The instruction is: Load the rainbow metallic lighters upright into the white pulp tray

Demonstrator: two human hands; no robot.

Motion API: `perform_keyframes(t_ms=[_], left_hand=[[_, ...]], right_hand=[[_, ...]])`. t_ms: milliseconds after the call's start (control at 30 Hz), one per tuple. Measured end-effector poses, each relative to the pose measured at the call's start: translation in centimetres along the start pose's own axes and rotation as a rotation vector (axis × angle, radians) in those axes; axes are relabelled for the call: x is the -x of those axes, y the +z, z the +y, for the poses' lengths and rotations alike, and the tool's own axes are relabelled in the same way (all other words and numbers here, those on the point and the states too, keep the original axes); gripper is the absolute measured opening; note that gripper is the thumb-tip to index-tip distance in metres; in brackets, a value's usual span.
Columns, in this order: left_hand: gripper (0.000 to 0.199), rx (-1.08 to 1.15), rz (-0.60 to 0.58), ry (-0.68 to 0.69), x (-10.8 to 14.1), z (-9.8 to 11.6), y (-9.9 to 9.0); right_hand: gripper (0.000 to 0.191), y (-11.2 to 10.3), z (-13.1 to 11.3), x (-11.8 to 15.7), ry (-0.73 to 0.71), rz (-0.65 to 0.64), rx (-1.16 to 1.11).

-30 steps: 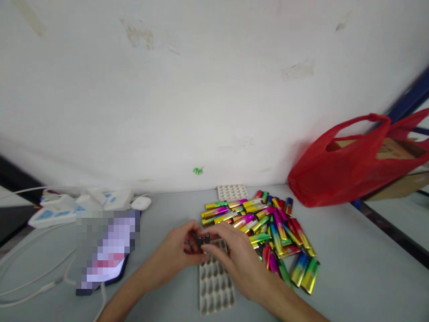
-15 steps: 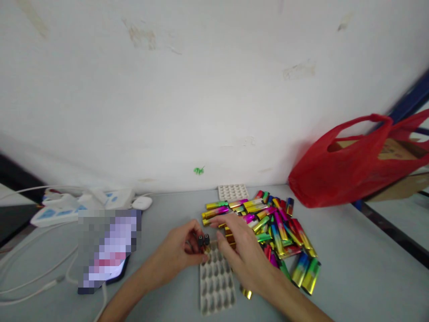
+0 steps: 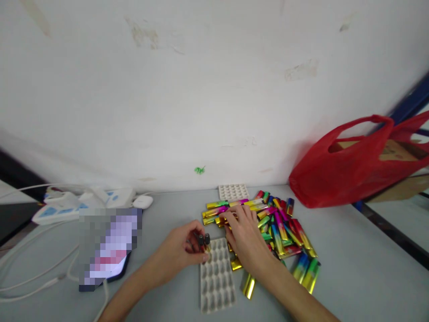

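My left hand (image 3: 184,247) is closed around two lighters (image 3: 204,239), their black ends up and their shiny bodies mostly hidden by the fingers. It is at the upper left corner of a pale tray (image 3: 217,279) with rows of hollows, lying on the table. Over the left side of a heap of shiny multicoloured lighters (image 3: 278,230), my right hand (image 3: 246,237) is bent down, thumb and fingers closing on a gold lighter (image 3: 220,221). The palm hides part of the heap. A loose gold lighter (image 3: 248,286) lies right of the tray.
Behind the heap, a second pale tray (image 3: 233,192) lies near the wall. A red bag (image 3: 342,170) with cardboard inside stands at the right. On the left are a phone (image 3: 115,250), a white power strip (image 3: 117,199), a white plug-like piece (image 3: 143,201) and loose cables (image 3: 30,297).
My right hand has moved up and away from the tray onto the heap, its fingers bending down to a lighter. My left hand stays in place with its two lighters.
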State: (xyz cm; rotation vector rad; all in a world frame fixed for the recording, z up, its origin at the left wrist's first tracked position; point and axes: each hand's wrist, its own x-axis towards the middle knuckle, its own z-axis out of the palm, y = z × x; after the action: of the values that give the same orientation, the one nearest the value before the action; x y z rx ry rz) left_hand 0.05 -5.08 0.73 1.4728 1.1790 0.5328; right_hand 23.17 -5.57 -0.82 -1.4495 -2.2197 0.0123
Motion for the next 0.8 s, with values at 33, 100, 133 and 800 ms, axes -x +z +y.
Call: perform_keyframes(t_ms=[33, 100, 133, 800], left_hand=[[0.038, -0.001, 0.0, 0.001, 0.0, 0.1, 0.0], [0.038, -0.004, -0.001, 0.003, 0.1, 0.2, 0.0], [0.038, -0.005, -0.001, 0.004, 0.1, 0.2, 0.0], [0.042, -0.027, 0.006, -0.033, 0.1, 0.1, 0.0]], right_hand=[[0.039, 0.2, 0.0, 0.0, 0.003, -0.001, 0.015], [0.045, 0.5, 0.1, 0.2, 0.007, 0.001, 0.045], [0.048, 0.6, 0.2, 0.2, 0.008, 0.002, 0.056], [0.028, -0.4, -0.3, 0.1, -0.029, -0.04, 0.219]])
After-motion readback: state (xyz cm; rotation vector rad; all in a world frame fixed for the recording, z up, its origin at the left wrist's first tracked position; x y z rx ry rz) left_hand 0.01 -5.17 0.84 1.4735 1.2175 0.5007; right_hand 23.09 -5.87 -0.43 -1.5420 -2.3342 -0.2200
